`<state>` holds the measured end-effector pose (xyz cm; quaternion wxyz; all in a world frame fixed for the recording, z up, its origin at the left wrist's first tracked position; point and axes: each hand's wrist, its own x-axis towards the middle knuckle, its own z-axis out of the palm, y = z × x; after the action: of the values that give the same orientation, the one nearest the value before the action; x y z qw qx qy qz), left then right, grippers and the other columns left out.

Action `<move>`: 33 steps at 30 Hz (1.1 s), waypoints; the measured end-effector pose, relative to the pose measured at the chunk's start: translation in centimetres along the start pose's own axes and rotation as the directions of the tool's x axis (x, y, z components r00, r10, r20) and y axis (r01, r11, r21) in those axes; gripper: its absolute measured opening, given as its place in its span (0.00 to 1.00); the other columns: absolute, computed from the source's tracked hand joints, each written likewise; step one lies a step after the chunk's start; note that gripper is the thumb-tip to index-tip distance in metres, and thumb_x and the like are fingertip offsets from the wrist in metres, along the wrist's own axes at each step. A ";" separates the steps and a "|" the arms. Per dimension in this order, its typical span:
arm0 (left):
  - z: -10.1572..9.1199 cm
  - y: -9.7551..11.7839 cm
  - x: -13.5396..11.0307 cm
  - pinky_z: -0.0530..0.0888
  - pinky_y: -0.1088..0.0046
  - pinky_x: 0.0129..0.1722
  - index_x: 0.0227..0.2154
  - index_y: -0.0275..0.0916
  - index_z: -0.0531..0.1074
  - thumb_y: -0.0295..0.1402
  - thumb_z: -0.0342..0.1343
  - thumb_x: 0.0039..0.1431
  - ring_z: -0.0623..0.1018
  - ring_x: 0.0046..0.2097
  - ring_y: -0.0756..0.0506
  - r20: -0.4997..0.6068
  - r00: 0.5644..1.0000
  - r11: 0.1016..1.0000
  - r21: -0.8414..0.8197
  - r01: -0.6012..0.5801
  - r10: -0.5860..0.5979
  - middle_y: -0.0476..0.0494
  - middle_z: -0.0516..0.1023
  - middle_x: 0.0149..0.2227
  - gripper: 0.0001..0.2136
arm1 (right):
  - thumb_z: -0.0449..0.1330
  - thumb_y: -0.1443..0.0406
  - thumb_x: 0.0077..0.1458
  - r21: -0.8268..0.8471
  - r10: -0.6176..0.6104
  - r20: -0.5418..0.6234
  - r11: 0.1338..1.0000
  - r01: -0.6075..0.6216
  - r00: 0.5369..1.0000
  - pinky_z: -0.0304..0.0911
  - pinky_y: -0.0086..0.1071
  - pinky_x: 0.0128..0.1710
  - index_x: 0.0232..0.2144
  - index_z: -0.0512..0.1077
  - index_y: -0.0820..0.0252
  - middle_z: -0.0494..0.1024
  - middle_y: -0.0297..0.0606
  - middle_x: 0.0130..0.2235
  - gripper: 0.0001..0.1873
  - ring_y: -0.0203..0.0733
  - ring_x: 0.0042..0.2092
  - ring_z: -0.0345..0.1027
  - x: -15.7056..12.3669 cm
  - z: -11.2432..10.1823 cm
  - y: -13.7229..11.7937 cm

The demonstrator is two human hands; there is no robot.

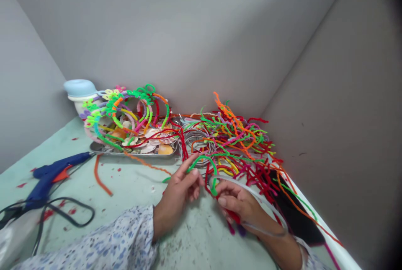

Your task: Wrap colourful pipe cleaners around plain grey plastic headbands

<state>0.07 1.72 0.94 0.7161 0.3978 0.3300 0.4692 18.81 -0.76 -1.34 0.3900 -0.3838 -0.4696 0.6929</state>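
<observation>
In my right hand (237,203) is a thin whitish headband (264,196), its arc curving over my wrist. A green pipe cleaner (214,167) is bent around the band's end and loops over to my left hand (185,177). My left thumb and index finger pinch that pipe cleaner, with the index finger stretched forward. Something red (233,216) shows beneath my right fingers, with purple and magenta tips below it; how they are held is hidden. Just beyond my hands lies a tangled pile of coloured pipe cleaners (241,136).
A metal tray (138,157) of shells bears several finished pipe-cleaner headbands (125,102). Behind it stands a blue-lidded white container (81,89). At left lies a blue glue gun (53,173) with its black cable (89,219). Wire coils (196,140) sit mid-table; grey walls enclose the back and right.
</observation>
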 end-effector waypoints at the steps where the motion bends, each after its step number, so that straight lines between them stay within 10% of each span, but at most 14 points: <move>1: -0.1 0.0 0.0 0.59 0.81 0.20 0.63 0.43 0.52 0.38 0.54 0.60 0.64 0.22 0.55 0.004 1.000 0.999 0.031 -0.008 0.008 0.51 0.71 0.28 0.30 | 0.65 0.57 0.47 0.011 0.007 -0.018 1.000 -0.007 1.000 0.52 0.20 0.13 0.34 0.67 0.60 0.68 0.25 0.19 0.16 0.27 0.15 0.56 0.0 0.1 -0.1; 9: 0.4 -0.1 -1.0 0.64 0.80 0.21 0.64 0.48 0.43 0.36 0.52 0.62 0.67 0.22 0.55 0.000 0.985 0.946 0.280 -0.165 0.172 0.48 0.72 0.38 0.31 | 0.65 0.55 0.46 0.042 -0.031 -0.225 0.998 0.042 0.974 0.52 0.21 0.13 0.34 0.66 0.59 0.67 0.25 0.18 0.17 0.28 0.15 0.56 0.4 1.1 -1.0; 12: 0.4 -0.2 -1.0 0.66 0.79 0.24 0.57 0.44 0.60 0.37 0.53 0.61 0.66 0.25 0.54 -0.015 0.979 0.908 0.377 -0.183 0.203 0.49 0.71 0.35 0.22 | 0.64 0.54 0.47 -0.010 -0.068 -0.282 0.998 0.068 0.957 0.54 0.23 0.14 0.34 0.66 0.59 0.67 0.26 0.19 0.18 0.29 0.16 0.57 0.5 1.2 -1.0; 16: 0.2 -0.4 -0.9 0.63 0.78 0.24 0.38 0.37 0.73 0.38 0.54 0.60 0.65 0.25 0.52 0.039 0.988 0.865 0.477 -0.152 0.152 0.50 0.69 0.27 0.10 | 0.62 0.54 0.49 -0.151 -0.103 -0.258 0.986 0.065 0.961 0.53 0.23 0.16 0.36 0.68 0.59 0.66 0.25 0.19 0.17 0.29 0.17 0.55 0.6 1.6 -0.7; 33: 0.7 -0.1 -0.6 0.63 0.78 0.26 0.27 0.36 0.72 0.34 0.56 0.54 0.67 0.25 0.51 0.040 0.997 0.903 0.423 -0.077 0.066 0.51 0.70 0.23 0.06 | 0.61 0.55 0.53 -0.322 -0.197 -0.116 0.935 0.151 0.974 0.63 0.27 0.26 0.34 0.70 0.59 0.72 0.32 0.29 0.14 0.34 0.27 0.66 0.2 2.1 -0.5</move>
<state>0.46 0.92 1.21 0.5989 0.5614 0.4003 0.4073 16.90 -1.24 -0.35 0.4177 -0.4471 -0.5752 0.5429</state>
